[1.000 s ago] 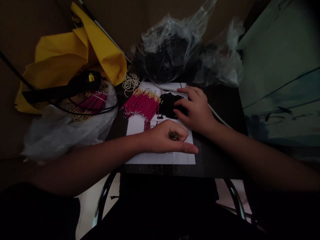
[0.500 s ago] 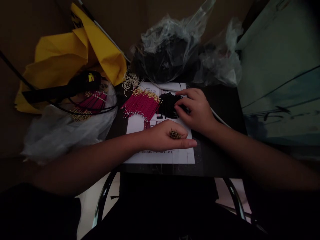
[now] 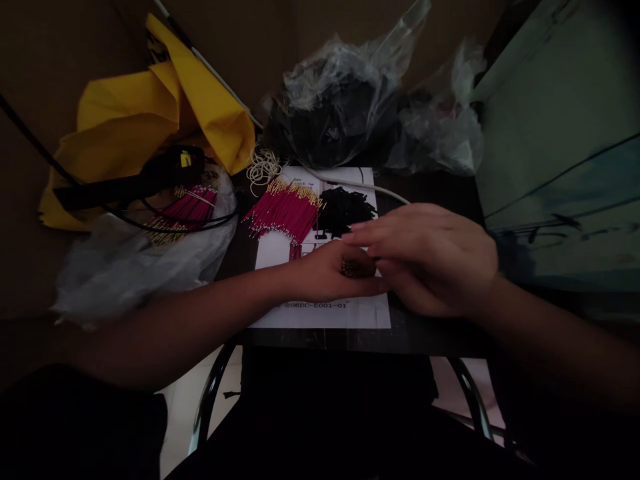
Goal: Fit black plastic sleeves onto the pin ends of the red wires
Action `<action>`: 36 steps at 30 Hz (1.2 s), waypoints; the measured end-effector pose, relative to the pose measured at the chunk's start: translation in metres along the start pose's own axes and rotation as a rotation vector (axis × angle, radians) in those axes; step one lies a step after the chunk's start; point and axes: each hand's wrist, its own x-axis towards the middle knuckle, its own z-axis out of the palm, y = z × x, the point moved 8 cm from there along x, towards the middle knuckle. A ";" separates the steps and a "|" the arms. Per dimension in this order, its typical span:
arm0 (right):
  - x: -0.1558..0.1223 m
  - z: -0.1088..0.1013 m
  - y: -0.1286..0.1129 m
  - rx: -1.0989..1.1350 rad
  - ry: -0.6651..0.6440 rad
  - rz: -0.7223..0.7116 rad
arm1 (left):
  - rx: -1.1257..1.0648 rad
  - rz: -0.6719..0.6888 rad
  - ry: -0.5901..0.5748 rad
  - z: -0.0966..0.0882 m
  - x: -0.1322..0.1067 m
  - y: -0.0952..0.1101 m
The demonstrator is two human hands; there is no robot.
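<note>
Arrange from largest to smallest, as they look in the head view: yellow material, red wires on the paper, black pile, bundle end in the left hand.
Yellow material
Red wires
Black pile
Bundle end in the left hand

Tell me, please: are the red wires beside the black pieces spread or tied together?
Spread: the red wires fan side by side, partly over the paper; no band shows around them.

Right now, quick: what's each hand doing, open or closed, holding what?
Left hand: closed around a bundle of gold-ended wires.
Right hand: fingers bent, close by; whether it grips anything can't be told.
</note>
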 end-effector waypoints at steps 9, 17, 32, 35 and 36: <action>-0.023 0.026 -0.006 0.055 -0.030 0.032 | -0.065 0.080 0.032 -0.002 0.001 -0.005; -0.032 0.027 -0.015 -0.085 -0.017 -0.142 | 0.006 0.020 0.019 -0.001 0.000 -0.014; -0.034 0.012 -0.007 -0.137 0.076 -0.114 | -0.192 -0.049 -0.017 0.002 -0.004 -0.011; -0.034 0.009 -0.006 -0.153 0.103 -0.104 | -0.223 -0.025 -0.004 0.001 -0.004 -0.009; -0.034 0.008 -0.006 -0.157 0.112 -0.102 | -0.238 -0.019 0.003 0.001 -0.004 -0.009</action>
